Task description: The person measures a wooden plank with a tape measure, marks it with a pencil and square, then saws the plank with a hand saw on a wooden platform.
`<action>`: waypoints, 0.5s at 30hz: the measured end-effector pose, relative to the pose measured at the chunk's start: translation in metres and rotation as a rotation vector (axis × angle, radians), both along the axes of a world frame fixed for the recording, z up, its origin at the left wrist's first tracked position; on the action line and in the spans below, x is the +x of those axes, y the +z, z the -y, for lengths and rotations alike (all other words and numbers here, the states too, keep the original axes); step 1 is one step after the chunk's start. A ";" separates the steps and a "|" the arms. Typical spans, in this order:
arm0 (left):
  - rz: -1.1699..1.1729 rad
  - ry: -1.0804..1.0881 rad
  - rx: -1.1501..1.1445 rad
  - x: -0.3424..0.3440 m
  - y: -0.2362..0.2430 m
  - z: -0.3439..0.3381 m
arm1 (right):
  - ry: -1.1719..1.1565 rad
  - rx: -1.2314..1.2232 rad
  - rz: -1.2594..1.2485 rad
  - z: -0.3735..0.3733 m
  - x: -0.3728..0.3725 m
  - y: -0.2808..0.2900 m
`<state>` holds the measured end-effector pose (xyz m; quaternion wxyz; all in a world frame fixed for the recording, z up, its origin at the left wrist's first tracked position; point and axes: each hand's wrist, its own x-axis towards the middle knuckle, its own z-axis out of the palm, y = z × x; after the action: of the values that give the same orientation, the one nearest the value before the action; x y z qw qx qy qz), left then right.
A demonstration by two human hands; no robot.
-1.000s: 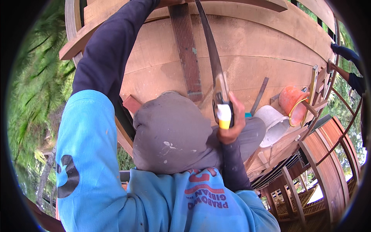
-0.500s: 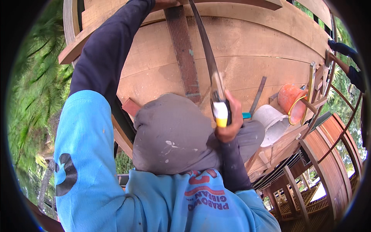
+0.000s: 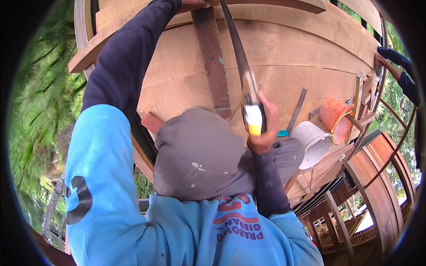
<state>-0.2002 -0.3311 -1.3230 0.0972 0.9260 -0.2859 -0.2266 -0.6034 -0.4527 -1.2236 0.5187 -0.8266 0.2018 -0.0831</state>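
Note:
My right hand [image 3: 265,125] is closed around the handle of a handsaw [image 3: 236,45], a black grip with white and yellow parts. Its long dark blade points away from me and crosses the wooden strip [image 3: 284,5] at the top edge of the picture. My left arm reaches far forward, and the left hand [image 3: 194,4] rests at that strip, left of the blade. Most of this hand is cut off by the picture's edge, so its fingers are hidden. Beneath the saw, a grooved dark board [image 3: 211,62] lies across broad planks [image 3: 177,53].
To the right stand a grey bucket [image 3: 309,141] and an orange bucket [image 3: 333,116], with a narrow wooden stick [image 3: 297,110] beside them. A co-worker's hand [image 3: 380,61] touches the planks at far right. My bent knee [image 3: 195,150] is below the saw.
My right hand and the saw have moved a little forward, away from me. My left hand stays at the wooden strip. The co-worker's hand has shifted slightly.

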 end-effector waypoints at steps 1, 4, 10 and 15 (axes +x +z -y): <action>-0.031 -0.007 0.006 -0.004 -0.002 -0.001 | -0.090 0.169 -0.019 -0.007 -0.026 0.013; -0.007 -0.014 -0.029 -0.010 -0.016 0.001 | -0.061 0.082 -0.037 -0.005 0.002 0.005; -0.010 0.017 -0.022 -0.004 -0.020 0.005 | 0.037 -0.025 0.225 0.013 0.177 -0.054; 0.008 -0.008 -0.023 0.001 -0.018 0.008 | -0.088 0.170 -0.021 -0.003 0.005 -0.005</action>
<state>-0.1997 -0.3390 -1.3407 0.1059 0.9247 -0.2924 -0.2197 -0.5982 -0.4494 -1.2285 0.5806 -0.7708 0.2496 -0.0799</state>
